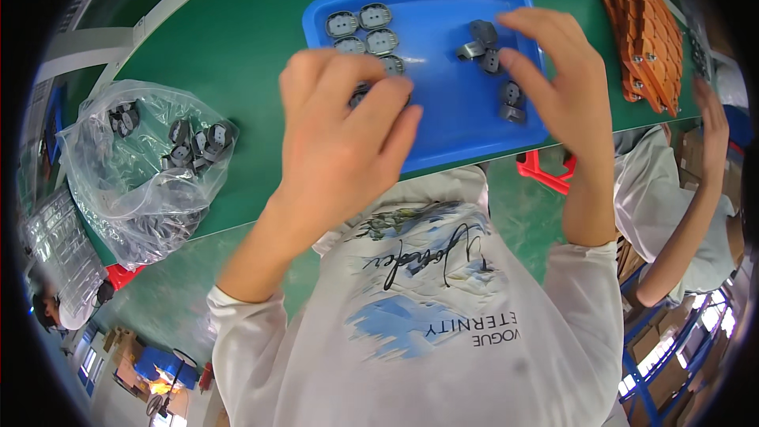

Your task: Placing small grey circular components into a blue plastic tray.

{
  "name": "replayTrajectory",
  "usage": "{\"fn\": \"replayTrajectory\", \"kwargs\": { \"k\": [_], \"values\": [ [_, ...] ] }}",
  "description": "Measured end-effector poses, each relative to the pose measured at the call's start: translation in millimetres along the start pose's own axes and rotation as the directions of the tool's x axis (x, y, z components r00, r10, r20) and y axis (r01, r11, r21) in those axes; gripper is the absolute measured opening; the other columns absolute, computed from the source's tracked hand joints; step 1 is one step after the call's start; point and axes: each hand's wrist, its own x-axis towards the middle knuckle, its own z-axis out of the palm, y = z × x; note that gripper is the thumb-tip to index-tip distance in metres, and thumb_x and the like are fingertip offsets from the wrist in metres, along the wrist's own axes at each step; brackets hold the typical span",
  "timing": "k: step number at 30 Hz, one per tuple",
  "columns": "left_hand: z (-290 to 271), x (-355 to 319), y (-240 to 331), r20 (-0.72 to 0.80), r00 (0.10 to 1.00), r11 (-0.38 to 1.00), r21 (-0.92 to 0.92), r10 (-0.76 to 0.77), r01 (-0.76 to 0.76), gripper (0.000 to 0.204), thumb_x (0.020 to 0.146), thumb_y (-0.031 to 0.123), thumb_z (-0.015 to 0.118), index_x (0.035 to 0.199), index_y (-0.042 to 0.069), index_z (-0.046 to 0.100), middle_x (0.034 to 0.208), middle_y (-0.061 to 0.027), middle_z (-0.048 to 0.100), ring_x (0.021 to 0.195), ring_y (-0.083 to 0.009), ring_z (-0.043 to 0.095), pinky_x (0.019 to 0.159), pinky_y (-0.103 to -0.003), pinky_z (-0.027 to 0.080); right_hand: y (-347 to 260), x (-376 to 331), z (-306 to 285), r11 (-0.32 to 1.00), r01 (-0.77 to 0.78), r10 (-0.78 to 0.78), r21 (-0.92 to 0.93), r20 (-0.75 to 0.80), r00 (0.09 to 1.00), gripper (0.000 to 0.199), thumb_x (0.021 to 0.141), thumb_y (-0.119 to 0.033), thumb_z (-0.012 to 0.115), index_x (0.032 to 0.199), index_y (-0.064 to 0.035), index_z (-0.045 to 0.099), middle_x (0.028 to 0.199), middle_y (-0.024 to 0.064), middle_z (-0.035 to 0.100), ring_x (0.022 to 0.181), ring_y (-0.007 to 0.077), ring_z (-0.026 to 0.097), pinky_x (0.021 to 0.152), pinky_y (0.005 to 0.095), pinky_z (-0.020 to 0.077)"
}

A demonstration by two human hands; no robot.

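In a blue tray [443, 130], small grey oval plastic parts [375, 16] with dark rims lie in two columns on the left side. My left hand [340, 126] reaches over the near end of these columns, fingers curled down and pinched at a grey oval part [360, 95]; its fingertips are mostly hidden. At the tray's right side, my right hand [565, 71] has its thumb and forefinger spread apart. Right beside those fingers sits a loose cluster of grey parts [482, 35], some on their sides. Two more grey parts [512, 103] lie below the right thumb.
On the green table [237, 55], a clear plastic bag [142, 174] at the left holds more grey parts. Orange slatted pieces [644, 39] are stacked at the far right. Another person's arm [696, 198] reaches to the table's right edge. A red stool [547, 170] stands below the table.
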Motion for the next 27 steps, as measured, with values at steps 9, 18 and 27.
{"fn": "replayTrajectory", "kwargs": {
  "k": [9,18,27],
  "values": [
    [49,70,1,0.184,0.962,0.975,0.061,0.201,-0.215,0.019,0.077,0.008,0.076,0.096,0.004,0.073,0.090,-0.0103,0.068,0.090,-0.0302,0.059,0.082,-0.041,0.049,20,12,14,0.998,0.066,-0.067,0.010,0.172,0.983,0.034,0.084,0.000,0.070,0.117,-0.0040,0.065,0.115,0.0118,0.065,0.093,0.0306,0.066,0.082,0.0393,0.0534],
    [-40,-2,-2,0.190,0.980,0.997,-0.058,0.061,-0.050,0.014,0.071,0.002,0.076,0.084,0.004,0.070,0.077,-0.0086,0.059,0.080,-0.0291,0.055,0.072,-0.042,0.045,-13,-9,-1,0.980,0.038,-0.056,0.196,0.084,0.995,0.032,0.079,-0.007,0.078,0.108,-0.0051,0.066,0.106,0.0073,0.064,0.084,0.0232,0.063,0.074,0.0333,0.0517],
    [-21,-24,0,0.175,0.984,0.998,0.057,-0.020,0.011,0.017,0.069,0.006,0.081,0.084,0.006,0.072,0.094,-0.0052,0.059,0.097,-0.0288,0.051,0.081,-0.041,0.040,-26,1,34,0.943,0.228,-0.306,0.243,0.361,0.881,0.032,0.078,-0.014,0.077,0.108,-0.0085,0.069,0.101,0.0080,0.061,0.092,0.0271,0.064,0.077,0.0410,0.0527]
  ]
}}
